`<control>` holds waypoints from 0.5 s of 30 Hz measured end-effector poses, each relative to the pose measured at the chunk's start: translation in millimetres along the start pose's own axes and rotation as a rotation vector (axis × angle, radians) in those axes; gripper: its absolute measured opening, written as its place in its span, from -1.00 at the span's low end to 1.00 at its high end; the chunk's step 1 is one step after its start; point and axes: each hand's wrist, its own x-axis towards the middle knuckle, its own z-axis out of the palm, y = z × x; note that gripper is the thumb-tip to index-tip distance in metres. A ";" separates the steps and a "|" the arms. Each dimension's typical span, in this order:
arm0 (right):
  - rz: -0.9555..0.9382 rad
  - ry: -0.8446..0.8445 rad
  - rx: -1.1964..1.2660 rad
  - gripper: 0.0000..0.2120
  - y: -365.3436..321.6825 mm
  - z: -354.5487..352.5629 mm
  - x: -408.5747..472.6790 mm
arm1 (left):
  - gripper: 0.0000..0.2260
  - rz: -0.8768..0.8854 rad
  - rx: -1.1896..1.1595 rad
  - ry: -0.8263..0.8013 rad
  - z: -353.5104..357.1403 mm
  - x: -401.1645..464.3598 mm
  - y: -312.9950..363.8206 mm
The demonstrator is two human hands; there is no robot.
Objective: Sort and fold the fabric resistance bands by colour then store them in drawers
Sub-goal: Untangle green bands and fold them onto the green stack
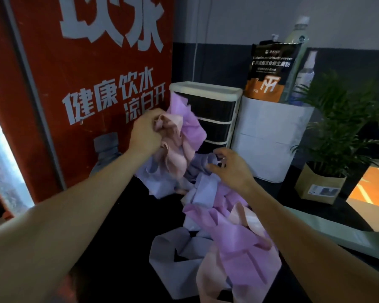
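In the head view, the left hand [145,132] is lifted above the far part of the dark tabletop [118,226] and its fingers are curled tightly around a mixed bunch of bands [179,136], peach and pink-purple together. The right hand [232,167] hovers just beside, fingers loosely bent and apart, holding nothing; its fingertips are near a lilac band [202,166] at the far end of the pile [217,232]. The pile lies unsorted down the middle of the tabletop, from the far side to the near edge.

The small drawer unit [208,114] stands at the far side, directly behind the lifted bunch, and I judge that its drawers are shut (the fronts look flush, but the picture is dark).

What could go wrong: the bunch holds several colours, so pulling one band may drag the others with it and tangle them. Loops hanging from the left hand could also catch on the drawer unit. At the near end the pile reaches the tabletop edge, so a tug may slide bands off.

Free room is at the near left, beside the red board [85,84]. The right side is crowded by the white box [269,138] and the potted plant [328,149].
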 end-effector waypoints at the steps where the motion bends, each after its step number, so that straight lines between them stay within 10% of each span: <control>1: 0.008 0.013 0.009 -0.54 -2.2 -4.0 -0.3 | -0.79 0.023 0.005 -0.006 -0.2 -0.3 2.5; 9: 0.109 0.084 0.105 -0.63 -0.8 -11.1 -27.4 | -0.58 0.389 0.293 -0.486 3.2 -89.5 -5.1; 15: -0.036 -0.321 -0.223 -0.70 -4.8 10.1 -74.4 | -0.55 0.017 0.257 -0.670 -15.7 -132.0 -35.6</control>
